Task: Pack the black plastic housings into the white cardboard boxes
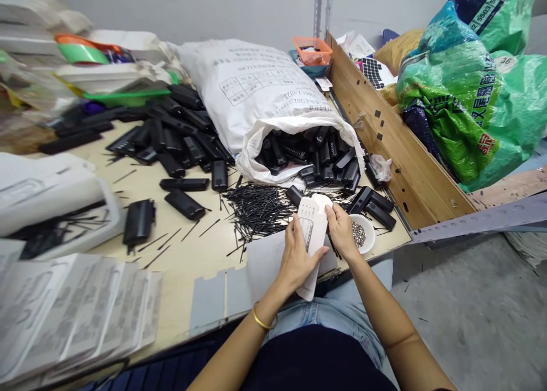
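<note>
Above the front edge of the table I hold a flat white printed package (315,240), tilted, with its narrow end pointing away from me. My left hand (296,255) is closed round its left side, thumb across the front. The fingers of my right hand (342,228) pinch the upper right end, by a rounded white flap. Just right of that hand sits a white bowl (368,240) of small metal pieces (358,234). Behind the package spreads a heap of thin black sticks (258,208). A grey sheet (265,260) lies beneath my left hand.
A white woven sack (243,89) spills black plastic cases (318,151); more black cases (171,131) are piled left of it. Similar white packages (85,317) stand stacked at front left. A wooden board (384,140) edges the right side, with green bags (478,106) beyond.
</note>
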The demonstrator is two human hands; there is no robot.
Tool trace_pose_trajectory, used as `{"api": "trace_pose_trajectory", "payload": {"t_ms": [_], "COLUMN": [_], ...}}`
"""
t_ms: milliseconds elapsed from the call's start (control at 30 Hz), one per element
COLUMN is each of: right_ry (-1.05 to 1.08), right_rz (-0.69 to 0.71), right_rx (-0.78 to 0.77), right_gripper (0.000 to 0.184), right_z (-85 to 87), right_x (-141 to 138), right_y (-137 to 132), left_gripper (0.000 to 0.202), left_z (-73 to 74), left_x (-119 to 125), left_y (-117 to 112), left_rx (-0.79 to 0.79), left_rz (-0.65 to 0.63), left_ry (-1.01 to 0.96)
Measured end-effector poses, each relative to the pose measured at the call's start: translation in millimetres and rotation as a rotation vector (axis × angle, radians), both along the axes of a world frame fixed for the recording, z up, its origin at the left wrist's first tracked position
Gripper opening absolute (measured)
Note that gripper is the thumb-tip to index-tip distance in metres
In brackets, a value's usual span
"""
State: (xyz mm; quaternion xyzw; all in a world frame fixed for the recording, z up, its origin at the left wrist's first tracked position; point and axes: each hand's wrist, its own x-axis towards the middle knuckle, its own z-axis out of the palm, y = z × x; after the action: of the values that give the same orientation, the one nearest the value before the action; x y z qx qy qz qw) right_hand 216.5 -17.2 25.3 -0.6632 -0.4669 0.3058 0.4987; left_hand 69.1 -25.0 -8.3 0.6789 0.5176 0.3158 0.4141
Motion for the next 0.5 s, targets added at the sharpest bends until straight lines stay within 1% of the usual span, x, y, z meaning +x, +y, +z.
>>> {"api": "trace_pose_trajectory", "payload": {"t_ms": [33,67,100,167,233,267,300,333,400,433,467,500], "right_ry": [-0.017,-0.019,-0.009,0.014,0.020,0.017,0.006,-0.013,-0.063,-0.087,-0.105,-0.114], "right_rz": [0.006,0.015,0.023,0.017,0.000,-0.005,-0.007,-0.005,0.003,0.010,0.018,0.029], "right_rx": [-0.002,-0.007,-0.011,-0.009,-0.011,-0.019,-0.030,-0.043,-0.072,-0.089,-0.108,-0.124], "right_gripper": [0.035,0.035,0.035,0.036,0.036,0.036,0.037,0.037,0.036,0.036,0.035,0.035], "right_z": [-0.1,-0.4,-1.3,-4.5,-9.9,-13.3,-16.8,-20.3,-27.1,-30.3,-33.4,-36.5], "right_x": [-0.1,0.5,1.8,5.5,9.5,11.2,12.8,14.2,16.7,17.6,18.2,18.2], "right_y": [-0.1,0.0,0.4,2.4,5.4,6.9,8.1,8.8,9.2,9.1,9.1,9.5], "left_gripper": [0.114,0.118,0.116,0.097,0.070,0.057,0.047,0.039,0.027,0.024,0.023,0.023], "left_z": [2.4,5.0,7.5,11.6,13.4,13.4,13.1,12.6,12.3,12.7,13.3,14.0], "left_x": [0.8,0.1,-2.1,-9.1,-17.2,-21.0,-24.7,-28.4,-36.0,-39.7,-42.8,-44.7], "left_y": [0.9,2.6,4.6,8.1,9.6,9.8,10.1,10.8,13.4,15.1,16.5,17.3], "left_rx": [-0.039,-0.076,-0.115,-0.224,-0.393,-0.484,-0.562,-0.608,-0.602,-0.579,-0.565,-0.570], "left_rz": [-0.003,-0.005,-0.018,-0.061,-0.055,-0.017,0.048,0.136,0.325,0.395,0.430,0.425], "left_ry": [0.010,-0.002,-0.042,-0.226,-0.462,-0.557,-0.615,-0.633,-0.607,-0.598,-0.601,-0.610]}}
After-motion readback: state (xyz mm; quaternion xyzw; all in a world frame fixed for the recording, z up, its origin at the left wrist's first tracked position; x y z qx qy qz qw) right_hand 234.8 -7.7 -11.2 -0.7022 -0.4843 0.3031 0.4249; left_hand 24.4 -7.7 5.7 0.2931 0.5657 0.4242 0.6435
